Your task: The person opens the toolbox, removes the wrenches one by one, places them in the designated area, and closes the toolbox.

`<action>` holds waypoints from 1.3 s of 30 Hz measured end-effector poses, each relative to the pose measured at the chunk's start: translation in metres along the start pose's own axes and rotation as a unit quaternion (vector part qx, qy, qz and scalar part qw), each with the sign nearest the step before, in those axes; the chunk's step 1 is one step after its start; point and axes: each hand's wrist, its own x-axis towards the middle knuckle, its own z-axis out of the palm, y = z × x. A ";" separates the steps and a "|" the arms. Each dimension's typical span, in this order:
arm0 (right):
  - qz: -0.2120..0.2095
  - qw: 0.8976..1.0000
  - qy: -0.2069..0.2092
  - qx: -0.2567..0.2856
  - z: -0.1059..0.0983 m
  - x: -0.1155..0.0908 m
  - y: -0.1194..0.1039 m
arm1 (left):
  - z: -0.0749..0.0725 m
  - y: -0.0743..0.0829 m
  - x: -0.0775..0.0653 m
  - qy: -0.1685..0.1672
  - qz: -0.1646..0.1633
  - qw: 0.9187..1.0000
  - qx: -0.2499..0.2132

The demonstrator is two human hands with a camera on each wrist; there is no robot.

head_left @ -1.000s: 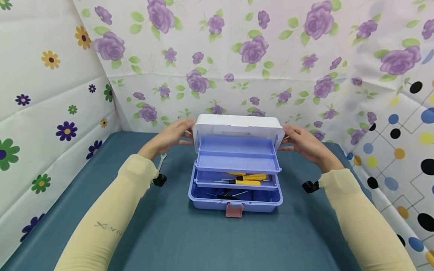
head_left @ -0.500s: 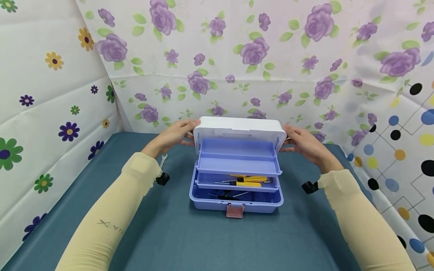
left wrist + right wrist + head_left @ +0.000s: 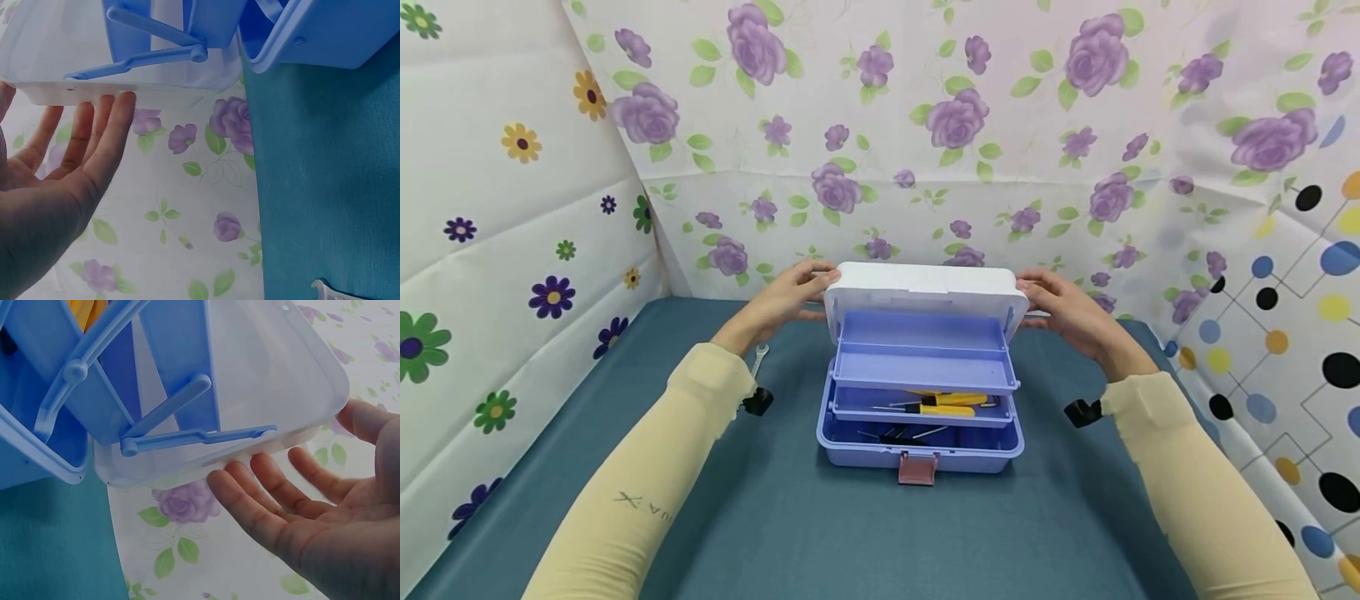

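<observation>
A blue toolbox [image 3: 865, 457] stands on the table with its white lid [image 3: 928, 277] raised and tilted. My left hand [image 3: 778, 302] holds the lid's left end, thumb at the upper corner. At the opposite end, my right hand [image 3: 1063, 315] grips it the same way. Both wrist views show fingertips against the lid's outer side, beside the blue hinge arms [image 3: 165, 412]. The upper tray [image 3: 925, 367] is bare. Yellow-handled screwdrivers [image 3: 947, 410] lie in the tray below. Dark slim tools [image 3: 898, 435] sit in the bottom, partly hidden. A pink latch [image 3: 917, 469] hangs down in front.
A wrench [image 3: 760, 358] lies on the table left of the toolbox, partly hidden by my left wrist. Flowered cloth [image 3: 895, 150] hangs close behind the lid, and dotted cloth [image 3: 1262, 333] borders the table's right side.
The lid has tipped slightly forward and down, both hands moving with it. The trays have sunk a little with the lid, covering slightly more of the tools beneath.
</observation>
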 end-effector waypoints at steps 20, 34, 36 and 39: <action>-0.071 0.996 -0.022 0.052 -0.002 -0.007 0.011 | 0.003 -0.011 -0.009 0.005 0.059 0.998 -0.007; -0.121 0.990 -0.054 0.047 -0.001 -0.019 0.015 | 0.008 -0.021 -0.024 0.002 0.090 0.996 0.003; -0.124 0.990 -0.057 0.040 0.000 -0.022 0.015 | 0.008 -0.021 -0.026 0.002 0.088 0.996 0.005; -0.126 0.990 -0.056 0.019 0.002 -0.026 0.015 | 0.010 -0.022 -0.029 -0.001 0.088 0.996 0.018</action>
